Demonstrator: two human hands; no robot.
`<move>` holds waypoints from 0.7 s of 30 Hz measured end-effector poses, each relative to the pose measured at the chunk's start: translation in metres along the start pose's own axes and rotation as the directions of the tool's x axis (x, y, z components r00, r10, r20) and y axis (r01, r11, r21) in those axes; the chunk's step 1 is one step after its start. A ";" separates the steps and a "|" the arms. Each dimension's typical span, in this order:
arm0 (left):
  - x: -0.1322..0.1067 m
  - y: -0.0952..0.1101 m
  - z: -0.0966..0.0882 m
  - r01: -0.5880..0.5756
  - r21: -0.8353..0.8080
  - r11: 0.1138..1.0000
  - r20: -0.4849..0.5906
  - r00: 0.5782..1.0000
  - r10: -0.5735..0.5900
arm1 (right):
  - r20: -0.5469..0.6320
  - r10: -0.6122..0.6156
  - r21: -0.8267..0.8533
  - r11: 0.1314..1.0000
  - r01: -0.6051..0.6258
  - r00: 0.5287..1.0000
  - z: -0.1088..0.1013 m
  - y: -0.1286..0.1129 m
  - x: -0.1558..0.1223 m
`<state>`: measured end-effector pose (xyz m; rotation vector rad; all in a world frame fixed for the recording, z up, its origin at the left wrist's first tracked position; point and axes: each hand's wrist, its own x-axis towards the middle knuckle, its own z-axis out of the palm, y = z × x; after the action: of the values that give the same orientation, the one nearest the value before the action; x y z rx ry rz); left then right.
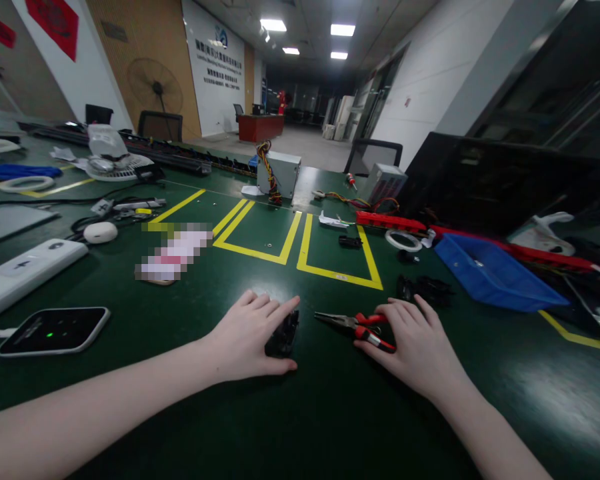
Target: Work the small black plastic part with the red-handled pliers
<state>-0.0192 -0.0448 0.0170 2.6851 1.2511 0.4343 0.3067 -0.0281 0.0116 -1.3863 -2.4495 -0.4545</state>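
My left hand (253, 337) rests on the green table with its fingers and thumb around a small black part (285, 333). Much of that part is hidden under the fingers, so its kind does not show. To the right, my right hand (415, 343) grips the red and black handles of a pair of needle-nose pliers (347, 321). Their jaws point left towards the black part, a short gap away from it. Beyond my right hand lies a cluster of black pieces (430, 290), and a smaller black piece (350, 241) sits inside a yellow-taped outline.
On the right stands a blue tray (495, 273). A pixelated phone-like object (175, 257), a white power strip-like device (27, 273) and a black-topped pad (55, 331) lie left. Farther back are a metal power supply unit (283, 175) and a white tape roll (403, 241).
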 end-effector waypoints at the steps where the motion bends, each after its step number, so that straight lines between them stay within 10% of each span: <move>1: 0.000 -0.001 -0.001 0.009 -0.004 1.000 -0.007 1.000 -0.009 | -0.006 -0.010 -0.005 1.000 0.010 1.000 0.000 0.000 0.000; 21: 0.009 -0.026 0.007 -0.133 -0.333 0.934 0.002 0.990 0.142 | -0.178 -0.134 0.091 0.984 0.152 0.975 -0.003 -0.029 0.004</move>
<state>-0.0303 -0.0209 0.0053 2.4854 0.8911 0.5706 0.2799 -0.0398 0.0124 -1.0866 -2.4048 -0.4512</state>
